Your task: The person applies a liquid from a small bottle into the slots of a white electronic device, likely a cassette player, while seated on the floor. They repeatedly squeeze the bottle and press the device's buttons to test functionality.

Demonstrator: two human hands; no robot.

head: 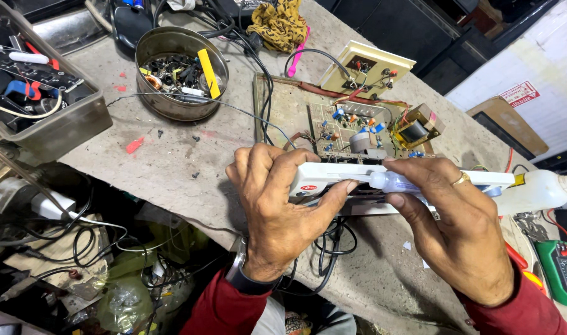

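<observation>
My left hand grips the near end of a long white plastic device and holds it level over the bench. My right hand pinches a small clear tube with a white cap, its tip pressed against the top edge of the white device. A ring sits on one finger of the right hand. Just behind the hands lies an open circuit board with coloured parts, a transformer and a beige front panel.
A round metal tin of small parts stands at the back left, a grey box of tools further left. A white plastic bottle and a green meter are at the right. Black cables hang off the bench's front edge.
</observation>
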